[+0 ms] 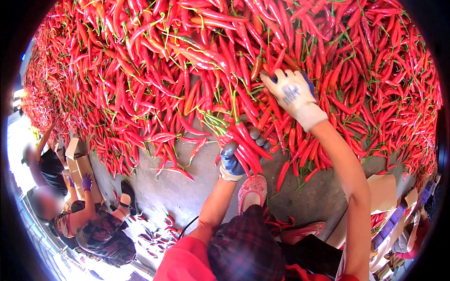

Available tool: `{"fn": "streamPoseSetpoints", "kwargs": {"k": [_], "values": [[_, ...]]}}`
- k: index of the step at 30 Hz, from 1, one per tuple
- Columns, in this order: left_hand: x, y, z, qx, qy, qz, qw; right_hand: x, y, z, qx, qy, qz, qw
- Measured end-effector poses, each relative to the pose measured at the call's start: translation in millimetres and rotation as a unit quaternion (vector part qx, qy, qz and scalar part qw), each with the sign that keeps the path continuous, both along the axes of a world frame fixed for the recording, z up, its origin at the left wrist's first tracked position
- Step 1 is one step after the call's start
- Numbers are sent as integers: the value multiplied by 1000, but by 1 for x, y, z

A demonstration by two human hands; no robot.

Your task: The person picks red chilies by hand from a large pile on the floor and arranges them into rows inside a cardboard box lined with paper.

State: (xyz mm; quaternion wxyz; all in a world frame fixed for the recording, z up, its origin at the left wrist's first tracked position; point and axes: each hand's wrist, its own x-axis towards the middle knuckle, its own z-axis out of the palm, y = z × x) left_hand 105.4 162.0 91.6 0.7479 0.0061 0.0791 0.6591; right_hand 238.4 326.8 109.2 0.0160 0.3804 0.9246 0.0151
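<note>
A bunch of red chili peppers [244,145] with green stems gathered at one end lies in my left hand [231,161]. That hand wears a glove with dark blue fingers and a white cuff, its fingers wrapped round the bunch from below. Farther forward and to the right, my right hand [294,96], in a white glove with a blue palm, rests on the large pile of red chili peppers [136,79]. Its fingers curl down around a red chili pepper [280,60]; the fingertips are partly hidden.
Loose chilies lie on the grey floor [154,187] near my pink shoe [252,188]. At the left, other people crouch beside a cardboard box [83,164]; one wears a purple glove [87,181]. Another cardboard box [382,192] stands at my right, close to my arm.
</note>
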Motion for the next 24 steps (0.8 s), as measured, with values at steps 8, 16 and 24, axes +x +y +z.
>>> {"fn": "streamPoseSetpoints", "kwargs": {"k": [8, 16, 24], "values": [[-12, -6, 2, -68, 0, 5, 998, 38, 1, 55, 25, 67, -90, 993], [-4, -9, -3, -57, -54, -4, 997, 111, -35, 43, -363, 583, -390, 613], [-5, -8, -2, -58, -48, 6, 997, 24, -33, 17, -75, -38, -226, 970]]}}
